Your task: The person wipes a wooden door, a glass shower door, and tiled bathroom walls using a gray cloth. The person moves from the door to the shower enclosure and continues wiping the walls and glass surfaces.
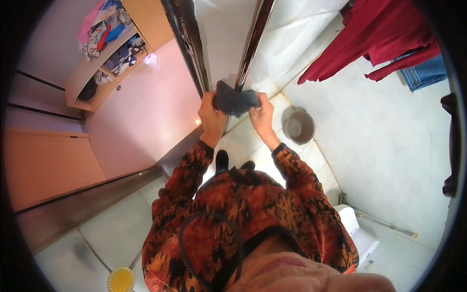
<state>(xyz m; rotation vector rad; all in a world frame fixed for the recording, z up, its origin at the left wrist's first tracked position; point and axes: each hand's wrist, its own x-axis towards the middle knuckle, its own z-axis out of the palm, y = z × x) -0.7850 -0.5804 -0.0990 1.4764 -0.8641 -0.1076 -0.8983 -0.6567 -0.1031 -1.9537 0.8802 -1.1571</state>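
A dark grey cloth is stretched between my two hands, in front of a narrow dark, shiny upright edge. My left hand grips the cloth's left end, next to the dark door frame. At the other end, my right hand pinches the cloth's right side with the fingers curled behind it. Part of the upright is hidden by the cloth. Whether the cloth touches it, I cannot tell.
A grey bucket stands on the tiled floor to the right. Red clothing and blue jeans hang at upper right. A white toilet is at lower right. Through the doorway, a wooden shelf holds piled clothes.
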